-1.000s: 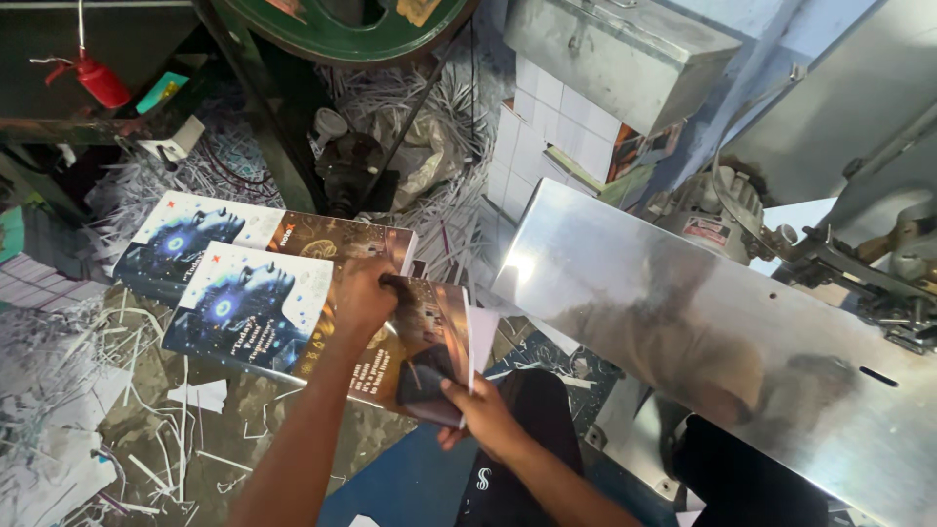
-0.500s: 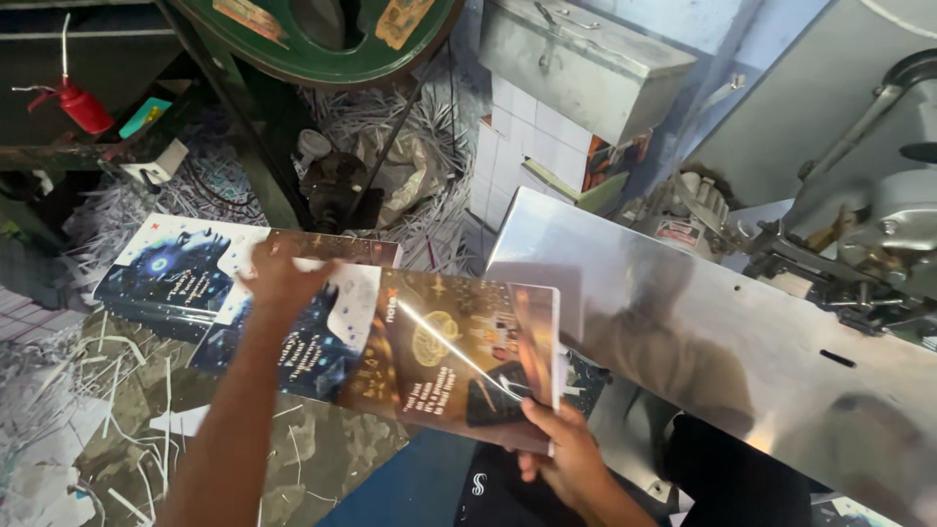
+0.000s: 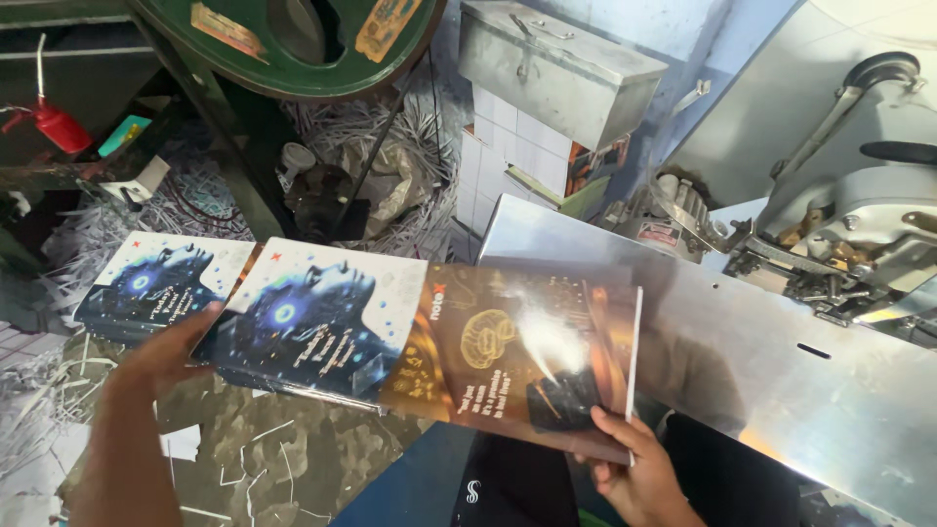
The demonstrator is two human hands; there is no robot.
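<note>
Head view: the right hand (image 3: 625,468), at about 5 o'clock in the frame, is closed on the lower right corner of a glossy brown-and-gold booklet cover (image 3: 517,351), thumb on top and fingers underneath. The cover is held out flat near the centre, its white right edge over the sheet-metal surface (image 3: 781,371) of the machine (image 3: 859,224) at 3 o'clock. The left hand (image 3: 171,346), at about 8 o'clock, has its fingers curled on the left edge of a blue-and-white booklet (image 3: 312,317) that overlaps the brown cover's left side. Just beyond it, at 9 o'clock, lies a stack of the same blue booklets (image 3: 156,283). Shredded paper trimmings (image 3: 59,410) litter the floor at 7 o'clock. A grey metal box (image 3: 556,73) sits at 12 o'clock, a green wheel guard (image 3: 293,49) at 11 o'clock.
</note>
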